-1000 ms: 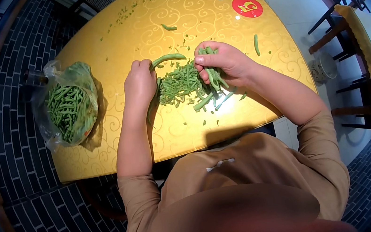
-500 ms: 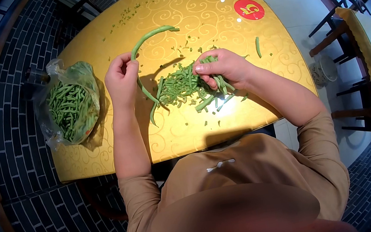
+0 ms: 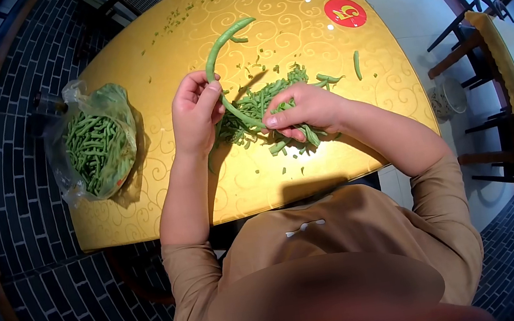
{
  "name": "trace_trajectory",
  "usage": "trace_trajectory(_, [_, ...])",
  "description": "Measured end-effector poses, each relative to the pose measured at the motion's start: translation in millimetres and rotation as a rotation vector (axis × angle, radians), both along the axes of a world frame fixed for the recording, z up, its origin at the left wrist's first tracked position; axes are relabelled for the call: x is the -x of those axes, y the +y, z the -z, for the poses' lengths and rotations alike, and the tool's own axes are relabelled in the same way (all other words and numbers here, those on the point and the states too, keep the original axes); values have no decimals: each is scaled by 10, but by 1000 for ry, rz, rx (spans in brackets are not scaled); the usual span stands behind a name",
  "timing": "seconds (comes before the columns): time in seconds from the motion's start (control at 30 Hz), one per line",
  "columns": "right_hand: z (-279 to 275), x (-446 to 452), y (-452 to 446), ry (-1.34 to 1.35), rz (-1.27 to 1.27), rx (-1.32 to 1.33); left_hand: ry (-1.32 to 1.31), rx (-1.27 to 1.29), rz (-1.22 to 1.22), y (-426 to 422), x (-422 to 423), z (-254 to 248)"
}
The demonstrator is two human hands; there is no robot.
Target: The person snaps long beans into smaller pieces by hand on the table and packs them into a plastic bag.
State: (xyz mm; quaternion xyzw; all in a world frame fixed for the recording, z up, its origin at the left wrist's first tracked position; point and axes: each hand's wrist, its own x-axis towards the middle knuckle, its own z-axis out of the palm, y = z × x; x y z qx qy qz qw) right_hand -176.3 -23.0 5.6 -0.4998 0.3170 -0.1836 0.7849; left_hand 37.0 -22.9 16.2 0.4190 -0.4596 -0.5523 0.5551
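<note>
A long green bean (image 3: 215, 54) curves up above the table, pinched near its middle between the thumb and fingers of my left hand (image 3: 198, 113). Its lower end reaches the fingertips of my right hand (image 3: 309, 108), which are closed on it. Under and around my right hand lies a pile of bean pieces (image 3: 250, 103); several longer pieces (image 3: 306, 135) show just below the palm, and I cannot tell whether some of them are inside it. Another short piece of bean (image 3: 240, 40) rests on the tabletop behind the curved bean.
On the left of the gold-patterned table (image 3: 146, 215) stands a clear plastic bag (image 3: 121, 107) full of bean pieces (image 3: 94, 144). Small trimmings (image 3: 175, 19) lie scattered at the far side. A red round sticker (image 3: 345, 13) and a single bean piece (image 3: 357, 65) are at the right.
My left hand has moved right with the long bean, toward my right hand. The right fingertips have come down onto the bean's lower end; more of the pile shows behind them.
</note>
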Motion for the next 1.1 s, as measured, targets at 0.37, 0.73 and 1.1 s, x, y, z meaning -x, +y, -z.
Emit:
trace_trajectory(0.37, [-17,24,-28,117,61,206,-13,45,0,19,29,21])
trace_trajectory(0.73, [-10,101,-159,-349,642,-72,66,388,12,108,203,133])
trace_trajectory(1.1, [-151,152,-181,382,116,512,151,234,-21,18,29,27])
